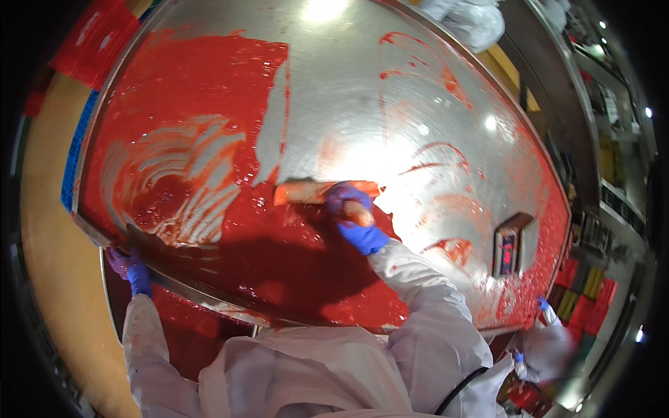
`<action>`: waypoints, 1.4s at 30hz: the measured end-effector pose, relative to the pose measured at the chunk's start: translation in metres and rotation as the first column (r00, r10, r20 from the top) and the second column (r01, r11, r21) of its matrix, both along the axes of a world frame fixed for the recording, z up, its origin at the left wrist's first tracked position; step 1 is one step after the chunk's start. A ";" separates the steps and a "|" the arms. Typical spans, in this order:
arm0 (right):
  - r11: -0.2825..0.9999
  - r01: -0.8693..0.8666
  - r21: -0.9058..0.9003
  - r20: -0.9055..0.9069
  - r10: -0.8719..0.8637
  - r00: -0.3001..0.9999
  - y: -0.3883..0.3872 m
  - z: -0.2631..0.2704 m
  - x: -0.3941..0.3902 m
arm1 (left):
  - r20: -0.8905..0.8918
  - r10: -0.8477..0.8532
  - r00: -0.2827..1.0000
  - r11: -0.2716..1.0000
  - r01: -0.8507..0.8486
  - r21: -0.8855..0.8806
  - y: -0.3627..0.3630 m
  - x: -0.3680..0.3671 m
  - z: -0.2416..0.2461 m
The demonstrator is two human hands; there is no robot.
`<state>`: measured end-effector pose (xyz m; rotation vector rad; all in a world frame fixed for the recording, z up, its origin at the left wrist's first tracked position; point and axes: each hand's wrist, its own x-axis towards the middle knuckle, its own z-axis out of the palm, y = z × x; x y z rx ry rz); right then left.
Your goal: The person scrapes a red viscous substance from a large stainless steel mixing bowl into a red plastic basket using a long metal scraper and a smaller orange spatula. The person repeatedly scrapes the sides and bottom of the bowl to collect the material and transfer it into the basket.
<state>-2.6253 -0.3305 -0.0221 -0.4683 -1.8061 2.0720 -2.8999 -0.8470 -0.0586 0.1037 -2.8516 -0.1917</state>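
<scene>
Before me spreads a stainless-steel table (334, 89) with a raised rim. A wet, glossy red mass (193, 78) coats its left side and front, with curved streaks of bare metal showing through at left. In a blue glove smeared with red, my right hand (355, 214) grips a wide flat scraper (300, 193), its long edge lying against the tabletop where red meets bare steel. My left hand (129, 269), also blue-gloved, is at the table's front-left rim; whether its fingers close around the rim is unclear.
A metal box with a dark panel (507, 255) stands on the table's right. Red crates (96, 44) are beyond the left rim. People in white clothing are at top right (465, 21) and lower right (546, 345). More red matter (191, 316) lies below the front-left rim.
</scene>
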 end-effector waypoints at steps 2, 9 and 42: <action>0.944 0.270 0.187 0.188 -0.304 0.934 0.023 0.008 0.024 | -0.004 0.002 1.000 1.000 -0.002 0.019 0.025 0.007 0.015; -0.176 0.785 0.595 -0.429 -0.894 0.125 0.278 0.017 0.145 | 0.006 0.038 0.999 0.997 -0.038 0.064 0.001 0.001 0.000; 0.265 0.911 0.315 -0.116 -0.942 0.314 0.114 0.074 -0.025 | -0.160 0.013 0.987 0.925 0.049 0.378 -0.015 -0.023 -0.020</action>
